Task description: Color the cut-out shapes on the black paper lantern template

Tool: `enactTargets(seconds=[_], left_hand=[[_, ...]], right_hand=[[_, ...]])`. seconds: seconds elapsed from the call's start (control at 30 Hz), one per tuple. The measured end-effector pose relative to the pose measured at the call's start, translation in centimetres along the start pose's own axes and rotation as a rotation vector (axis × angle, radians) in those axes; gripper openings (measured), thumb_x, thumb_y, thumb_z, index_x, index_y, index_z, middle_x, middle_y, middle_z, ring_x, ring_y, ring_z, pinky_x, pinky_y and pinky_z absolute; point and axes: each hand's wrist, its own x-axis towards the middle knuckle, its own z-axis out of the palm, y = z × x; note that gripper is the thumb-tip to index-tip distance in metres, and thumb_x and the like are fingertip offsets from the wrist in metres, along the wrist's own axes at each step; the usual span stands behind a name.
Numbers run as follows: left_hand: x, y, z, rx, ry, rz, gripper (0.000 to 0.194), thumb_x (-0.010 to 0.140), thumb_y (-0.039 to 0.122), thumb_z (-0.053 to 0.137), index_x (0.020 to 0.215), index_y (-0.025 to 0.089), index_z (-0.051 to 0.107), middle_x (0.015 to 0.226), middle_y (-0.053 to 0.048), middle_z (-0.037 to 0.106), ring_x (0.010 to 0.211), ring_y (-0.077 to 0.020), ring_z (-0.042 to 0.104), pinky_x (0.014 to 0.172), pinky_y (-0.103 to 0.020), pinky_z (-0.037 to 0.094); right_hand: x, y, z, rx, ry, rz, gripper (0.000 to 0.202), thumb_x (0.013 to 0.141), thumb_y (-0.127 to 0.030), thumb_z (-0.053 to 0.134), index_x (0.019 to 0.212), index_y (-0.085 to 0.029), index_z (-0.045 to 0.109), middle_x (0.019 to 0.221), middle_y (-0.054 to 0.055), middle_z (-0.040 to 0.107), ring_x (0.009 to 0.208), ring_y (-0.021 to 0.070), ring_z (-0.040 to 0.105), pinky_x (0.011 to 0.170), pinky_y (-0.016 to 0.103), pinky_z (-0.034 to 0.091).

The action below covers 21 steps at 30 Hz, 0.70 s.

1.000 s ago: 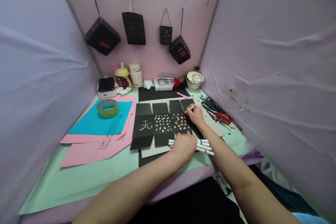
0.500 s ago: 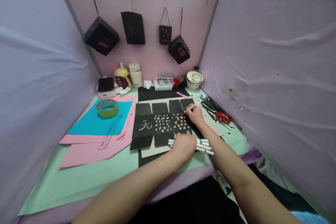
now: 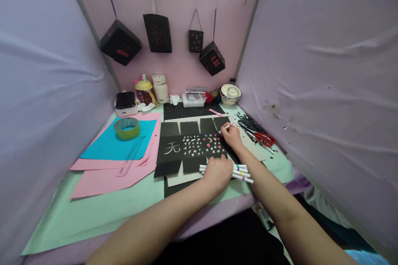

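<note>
A black paper cutout [image 3: 173, 136] with flaps along both long sides lies flat on a pale sheet. It carries a cut character at its left, small triangles in the middle, and stars, hearts and a moon at its right, some coloured red or blue. My right hand [image 3: 231, 136] pinches a white marker [image 3: 228, 126], its tip down at the shapes near the right end. My left hand [image 3: 218, 172] is closed around several white markers [image 3: 243, 174] with coloured bands and rests on the cutout's near edge. Its fingertips are partly hidden.
Red-handled scissors [image 3: 265, 139] lie among black scraps on the right. At left, a tape roll [image 3: 127, 128] and a clear ruler [image 3: 132, 155] rest on blue and pink paper. Black paper lanterns [image 3: 157, 33] hang from the back wall above a bottle [image 3: 160, 90] and a bowl [image 3: 230, 94].
My right hand has shifted very slightly, with the marker still at the same group of shapes. My left hand and the cutout stay where they were.
</note>
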Motion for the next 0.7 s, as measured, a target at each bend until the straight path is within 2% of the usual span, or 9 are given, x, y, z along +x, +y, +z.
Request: enactTargets(seconds=[0.7], left_hand=[[0.00, -0.01, -0.28, 0.000, -0.017, -0.002, 0.017, 0.084, 0.012, 0.038, 0.084, 0.011, 0.055, 0.085, -0.013, 0.058, 0.070, -0.0213, 0.059, 0.061, -0.034, 0.042]], right_hand=[[0.03, 0.24, 0.15, 0.005, -0.014, -0.011, 0.019, 0.076, -0.030, 0.040, 0.064, -0.019, 0.051, 0.051, -0.001, 0.055, 0.049, 0.0127, 0.048, 0.053, 0.022, 0.034]])
